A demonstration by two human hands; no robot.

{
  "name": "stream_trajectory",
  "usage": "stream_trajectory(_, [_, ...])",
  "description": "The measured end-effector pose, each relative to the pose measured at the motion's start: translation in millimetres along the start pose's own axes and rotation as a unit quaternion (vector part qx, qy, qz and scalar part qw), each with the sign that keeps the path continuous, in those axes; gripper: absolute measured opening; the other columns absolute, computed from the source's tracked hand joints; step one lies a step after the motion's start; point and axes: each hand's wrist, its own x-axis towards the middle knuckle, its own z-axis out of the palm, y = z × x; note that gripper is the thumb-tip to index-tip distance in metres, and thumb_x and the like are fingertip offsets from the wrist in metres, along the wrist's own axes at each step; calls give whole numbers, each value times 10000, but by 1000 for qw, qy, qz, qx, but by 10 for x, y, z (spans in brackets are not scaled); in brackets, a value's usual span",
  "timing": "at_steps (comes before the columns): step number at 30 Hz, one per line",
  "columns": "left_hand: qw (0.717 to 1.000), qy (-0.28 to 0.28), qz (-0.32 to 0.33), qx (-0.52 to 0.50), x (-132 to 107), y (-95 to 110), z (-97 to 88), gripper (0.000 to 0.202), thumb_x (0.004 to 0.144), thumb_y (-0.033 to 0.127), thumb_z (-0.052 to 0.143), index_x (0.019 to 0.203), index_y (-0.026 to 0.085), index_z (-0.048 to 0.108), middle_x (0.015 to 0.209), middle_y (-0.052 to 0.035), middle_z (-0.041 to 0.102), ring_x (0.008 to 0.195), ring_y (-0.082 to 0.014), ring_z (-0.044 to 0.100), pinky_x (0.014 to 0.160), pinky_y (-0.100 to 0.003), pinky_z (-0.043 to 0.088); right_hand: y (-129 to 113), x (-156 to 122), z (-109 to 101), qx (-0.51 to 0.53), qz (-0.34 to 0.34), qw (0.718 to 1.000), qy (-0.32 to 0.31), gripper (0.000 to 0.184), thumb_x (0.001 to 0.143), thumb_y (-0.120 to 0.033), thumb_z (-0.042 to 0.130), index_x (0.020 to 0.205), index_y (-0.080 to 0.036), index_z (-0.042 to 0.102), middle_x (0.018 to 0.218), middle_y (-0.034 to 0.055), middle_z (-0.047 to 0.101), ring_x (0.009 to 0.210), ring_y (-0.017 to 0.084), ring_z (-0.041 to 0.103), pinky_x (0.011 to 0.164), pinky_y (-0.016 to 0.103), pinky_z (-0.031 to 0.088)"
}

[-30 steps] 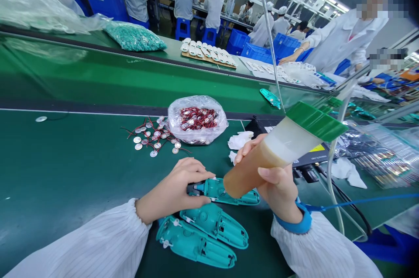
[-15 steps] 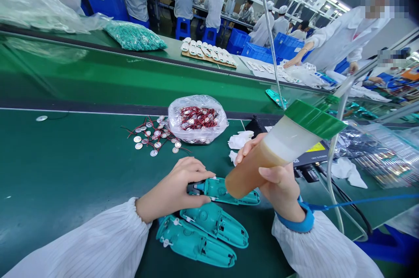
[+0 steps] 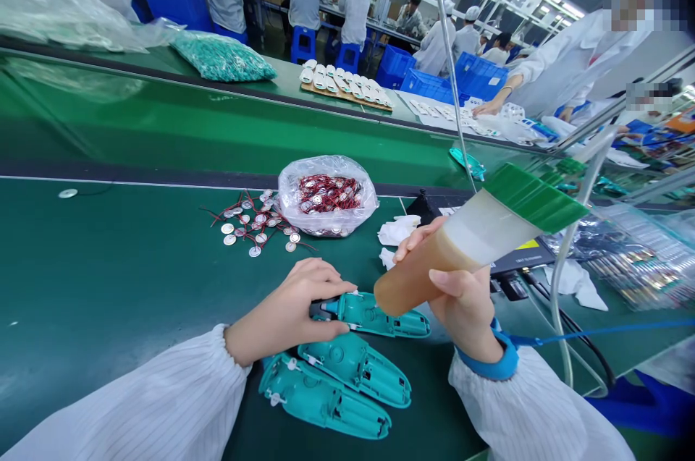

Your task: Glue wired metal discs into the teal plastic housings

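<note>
My left hand (image 3: 296,309) grips the wide end of a teal plastic shell half (image 3: 380,318), thumb and fingers on its two sides. My right hand (image 3: 461,305) is wrapped round a large dispensing syringe (image 3: 413,278) with amber-brown contents and a green cap. The syringe tilts down to the left over the shell, and its tip is hidden from me. Nearer to me lie two more teal shell halves (image 3: 358,368) (image 3: 326,399), hollow side up, with small white parts at their wide ends. A blue wrist strap (image 3: 496,363) is round my right wrist.
Beyond the hands, a clear bag (image 3: 293,182) holds piezo discs with red wires, with loose discs (image 3: 260,222) beside it. Crumpled tissue (image 3: 399,231), a black box (image 3: 515,258) and a pale hose (image 3: 559,302) lie at right. A co-worker's hand (image 3: 491,106) reaches over the belt.
The syringe in my right hand has shifted slightly right, its green cap most of all. My left hand and the shells keep their places. A teal piece on the belt has moved right.
</note>
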Motion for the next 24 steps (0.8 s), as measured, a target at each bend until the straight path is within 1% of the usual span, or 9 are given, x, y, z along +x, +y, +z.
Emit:
stream_trajectory(3, [1000,8,6,-4,-6,-46,35,383,732,267,706,1109,263,639,1020,-28,641,1079,-252,498,965,-401,358,-18,2,-1,-10,7,1000,-5,200,506,-168,584,702,-210,591,666,5,598,600,210,555,539,347,447])
stream_trajectory(7, [1000,14,10,-7,-12,-82,63,401,723,250,721,1115,262,636,1008,-18,638,1075,-247,496,977,-397,332,-50,-14,-1,6,28,1000,-9,269,500,-176,589,765,-225,585,668,-5,588,598,214,561,541,349,445])
stream_trajectory(10, [1000,8,4,-6,-5,-57,50,401,720,239,730,1111,235,640,1007,-26,636,1073,-244,493,974,-388,326,-107,-41,-4,28,46,999,3,287,510,-203,594,795,-232,575,675,-5,572,621,217,563,564,357,452])
stream_trajectory(14, [1000,2,10,-3,9,-7,28,400,712,224,742,1099,197,645,977,-32,642,1015,-224,522,964,-376,324,-176,-97,4,69,50,996,13,277,560,-278,642,827,-237,580,710,7,561,643,208,555,601,368,460])
stream_trajectory(16, [1000,3,11,-1,14,6,27,405,703,228,752,1092,187,650,973,-38,645,1007,-223,528,962,-376,323,-173,-133,28,95,57,994,-3,284,585,-311,673,845,-240,586,727,10,560,650,201,551,607,362,460])
stream_trajectory(18, [1000,6,8,3,16,12,29,412,689,230,762,1084,181,655,970,-45,644,1010,-227,528,960,-378,325,-144,-175,68,109,68,991,-32,287,607,-322,689,864,-241,589,734,13,562,656,200,555,602,353,460])
stream_trajectory(21, [1000,9,4,7,18,18,30,416,675,217,764,1076,196,658,961,-40,640,1007,-229,528,949,-377,335,-80,-240,136,99,83,989,-74,284,637,-324,711,877,-248,581,749,9,567,663,198,566,596,338,457])
stream_trajectory(24, [1000,7,5,6,23,26,21,392,683,188,741,1064,232,663,961,-25,641,997,-221,529,947,-376,335,-29,-293,183,81,91,988,-91,304,648,-339,732,889,-255,566,777,1,559,690,195,570,622,333,456])
